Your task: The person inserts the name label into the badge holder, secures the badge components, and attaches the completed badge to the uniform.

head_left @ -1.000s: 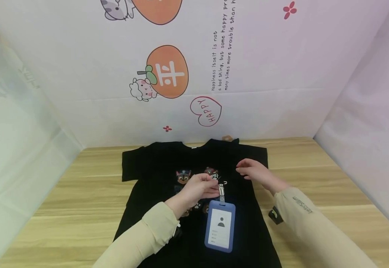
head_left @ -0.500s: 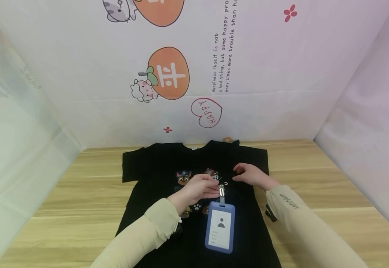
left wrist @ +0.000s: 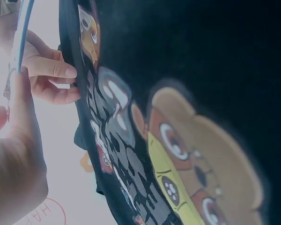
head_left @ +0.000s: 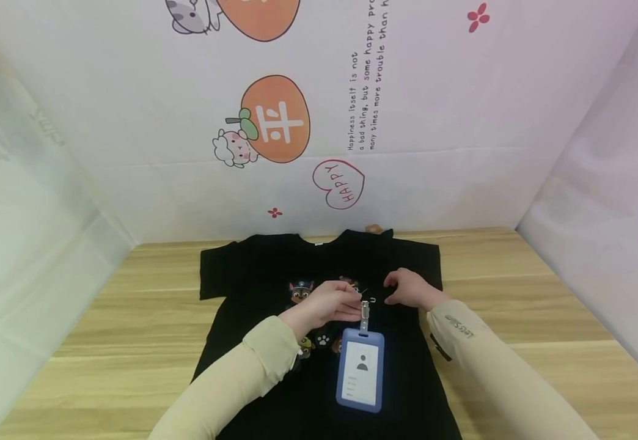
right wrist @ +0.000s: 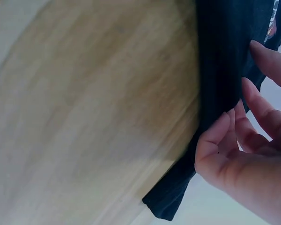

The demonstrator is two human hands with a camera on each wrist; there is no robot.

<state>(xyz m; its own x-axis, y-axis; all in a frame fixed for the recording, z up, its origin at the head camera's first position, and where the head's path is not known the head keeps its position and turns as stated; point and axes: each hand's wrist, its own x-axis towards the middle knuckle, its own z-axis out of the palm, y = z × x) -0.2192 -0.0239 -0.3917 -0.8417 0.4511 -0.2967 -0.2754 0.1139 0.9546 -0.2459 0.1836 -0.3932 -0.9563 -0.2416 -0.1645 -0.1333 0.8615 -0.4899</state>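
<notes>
A blue ID badge holder [head_left: 360,370] with a white card hangs over the black T-shirt [head_left: 390,360]. My left hand [head_left: 327,305] pinches the metal clip [head_left: 365,310] at its top, where a thin needle and a small hook show apart. In the left wrist view the holder appears edge-on, and the clip [left wrist: 8,91] sits between finger and thumb. Just right of the clip, my right hand [head_left: 414,288] has its thumb and fingers apart with nothing between them. The right wrist view has its fingers [right wrist: 260,105] relaxed, overlapping the dark shirt fabric [right wrist: 220,61].
The shirt lies spread on a wooden table [head_left: 148,318], its collar toward a printed white cloth backdrop [head_left: 434,122]. Cartoon dog prints [head_left: 300,292] decorate its chest. White cloth walls [head_left: 599,159] rise at both sides of the table.
My right hand has come slightly left and down, its forearm drawing inward closer to the clip. The left hand keeps its pinch, and the badge holder has barely shifted.
</notes>
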